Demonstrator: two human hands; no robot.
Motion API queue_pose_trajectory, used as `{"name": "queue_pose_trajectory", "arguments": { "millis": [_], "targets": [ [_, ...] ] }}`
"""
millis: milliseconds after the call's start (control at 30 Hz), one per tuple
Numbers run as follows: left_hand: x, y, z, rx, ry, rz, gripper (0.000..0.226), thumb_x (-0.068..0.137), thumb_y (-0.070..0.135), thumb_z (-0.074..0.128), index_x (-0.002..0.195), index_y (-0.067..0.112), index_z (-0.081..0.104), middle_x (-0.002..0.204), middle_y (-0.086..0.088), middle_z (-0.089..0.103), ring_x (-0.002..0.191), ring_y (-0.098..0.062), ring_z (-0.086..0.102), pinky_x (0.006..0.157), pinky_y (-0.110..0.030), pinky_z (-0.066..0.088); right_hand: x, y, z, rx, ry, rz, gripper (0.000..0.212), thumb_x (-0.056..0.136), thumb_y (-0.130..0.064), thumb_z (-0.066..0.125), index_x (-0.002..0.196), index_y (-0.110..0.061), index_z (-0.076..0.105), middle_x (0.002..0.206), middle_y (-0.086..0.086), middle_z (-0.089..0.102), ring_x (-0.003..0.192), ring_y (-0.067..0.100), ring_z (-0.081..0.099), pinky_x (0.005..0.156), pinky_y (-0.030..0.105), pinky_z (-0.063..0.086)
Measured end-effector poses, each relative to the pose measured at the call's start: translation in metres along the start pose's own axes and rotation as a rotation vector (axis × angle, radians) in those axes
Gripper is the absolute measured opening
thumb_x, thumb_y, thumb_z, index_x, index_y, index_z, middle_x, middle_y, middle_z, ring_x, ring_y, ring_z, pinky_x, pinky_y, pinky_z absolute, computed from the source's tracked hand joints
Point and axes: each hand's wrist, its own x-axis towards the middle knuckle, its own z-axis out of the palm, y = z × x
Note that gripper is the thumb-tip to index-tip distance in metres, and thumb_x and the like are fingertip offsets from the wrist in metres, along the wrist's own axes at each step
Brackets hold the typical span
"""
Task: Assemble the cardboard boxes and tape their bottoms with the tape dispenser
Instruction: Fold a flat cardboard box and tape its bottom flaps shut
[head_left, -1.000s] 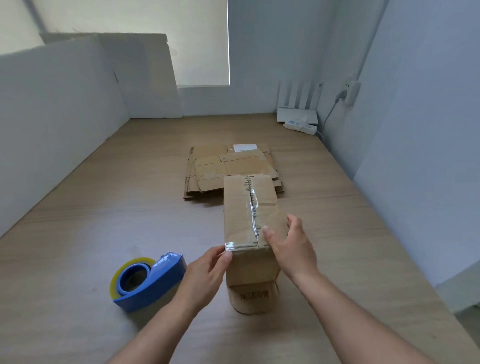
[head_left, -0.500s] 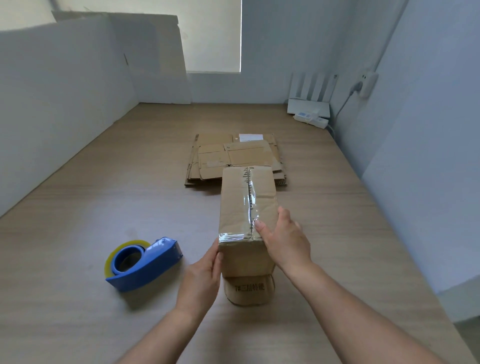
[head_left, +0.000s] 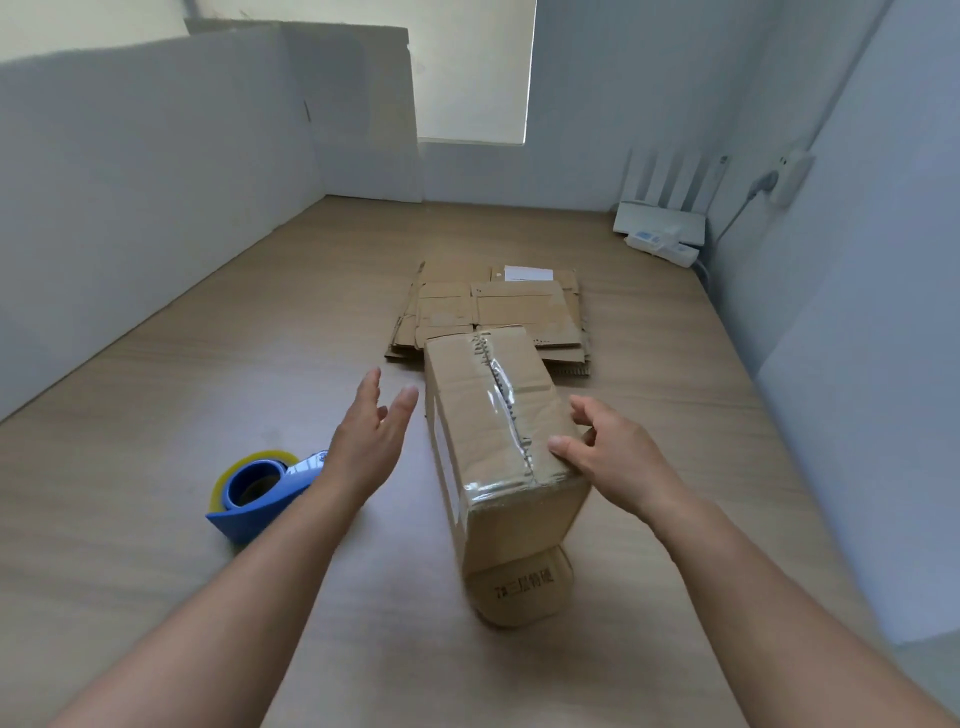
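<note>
Box (head_left: 493, 415) on counter (head_left: 156, 597), taped bottom up, tilted, near flat cardboard stack (head_left: 498, 312) | right hand (head_left: 623, 460): fingers clamped on box's right edge, thumb on seam tape | left hand (head_left: 371, 436): fingers straight and apart, just lifted off box | seam looks done | tape dispenser (head_left: 254, 493) idle by left forearm
</note>
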Motion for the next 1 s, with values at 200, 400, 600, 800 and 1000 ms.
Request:
{"name": "queue_pose_trajectory", "arguments": {
  "millis": [200,400,600,800,1000],
  "targets": [
    [0.044,0.011,0.023,0.174,-0.114,0.009,0.114,0.063,0.084,0.051,0.152,0.024,0.012,0.157,0.003,0.024,0.143,-0.019,0.027,0.115,-0.046,0.029,0.001,0.01,0.006,-0.074,-0.114,-0.067,0.042,0.093,-0.036,0.054,0.132,-0.022,0.05,0.125,0.001,0.059,0.117,0.022,0.05,0.094,0.035,0.043],
    [0.074,0.02,0.029,0.134,-0.139,-0.011,0.108,0.064,0.062,0.076,0.149,0.023,0.024,0.143,0.01,0.034,0.125,-0.016,0.041,0.108,-0.039,0.037,-0.004,0.02,0.004,-0.008,-0.118,-0.07,0.045,0.096,-0.034,0.049,0.14,-0.024,0.042,0.133,-0.003,0.055,0.115,0.018,0.053,0.096,0.034,0.043],
    [0.057,0.024,0.034,0.222,0.012,-0.137,0.088,0.066,0.053,0.08,0.134,0.015,0.039,0.131,-0.003,0.032,0.12,-0.024,0.045,0.1,-0.04,0.042,0.007,0.031,-0.007,-0.059,-0.059,0.008,0.04,0.096,-0.034,0.048,0.135,-0.022,0.048,0.132,0.002,0.056,0.117,0.021,0.052,0.097,0.037,0.043],
    [0.025,0.033,0.039,0.361,0.182,-0.289,0.093,0.068,0.07,0.065,0.129,0.006,0.035,0.13,-0.013,0.043,0.12,-0.033,0.046,0.089,-0.042,0.041,0.012,0.031,-0.016,-0.136,0.264,0.139,0.056,0.094,-0.044,0.049,0.14,-0.014,0.04,0.141,0.007,0.042,0.13,0.023,0.036,0.102,0.036,0.036],
    [0.015,0.041,0.033,0.269,-0.097,-0.412,0.106,0.074,0.067,0.062,0.147,0.025,-0.002,0.11,-0.012,0.06,0.081,-0.033,0.07,0.063,-0.034,0.055,-0.013,0.024,0.0,-0.194,0.458,0.101,0.056,0.089,-0.044,0.058,0.131,-0.009,0.043,0.132,0.011,0.039,0.121,0.024,0.039,0.097,0.03,0.038]
  ]
}}
